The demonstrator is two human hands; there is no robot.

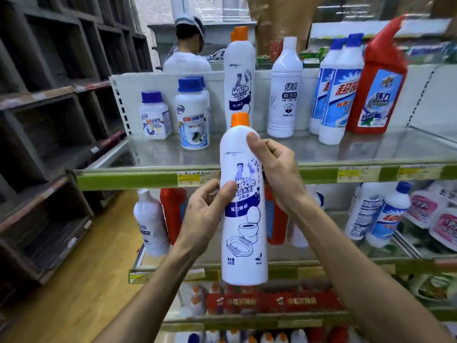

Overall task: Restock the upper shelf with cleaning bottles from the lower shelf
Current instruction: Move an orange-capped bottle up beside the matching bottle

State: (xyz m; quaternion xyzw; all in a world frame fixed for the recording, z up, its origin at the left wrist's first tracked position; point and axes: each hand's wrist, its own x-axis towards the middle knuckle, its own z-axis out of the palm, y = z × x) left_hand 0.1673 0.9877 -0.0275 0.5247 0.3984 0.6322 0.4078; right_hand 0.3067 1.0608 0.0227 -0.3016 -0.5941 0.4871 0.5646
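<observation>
A tall white cleaning bottle (pixel 243 226) with an orange cap and a blue toilet picture stands upright in mid-air in front of the shelves. My left hand (pixel 206 214) holds its left side at label height, thumb across the front. My right hand (pixel 277 169) grips its upper right side, thumb on the shoulder. The bottle's cap reaches the level of the upper shelf (pixel 321 149). On that shelf, right behind, stands a matching orange-capped bottle (pixel 239 78). The lower shelf (pixel 371 256) holds more bottles, among them a white one (pixel 150 224) and a red one (pixel 173 214).
The upper shelf also carries two short blue-capped jars (pixel 154 117), a plain white bottle (pixel 284 92), two blue-labelled bottles (pixel 333 95) and a red angled-neck bottle (pixel 378 82). Dark wooden cubbies (pixel 49 120) line the left. A person (pixel 188 45) stands behind the shelving.
</observation>
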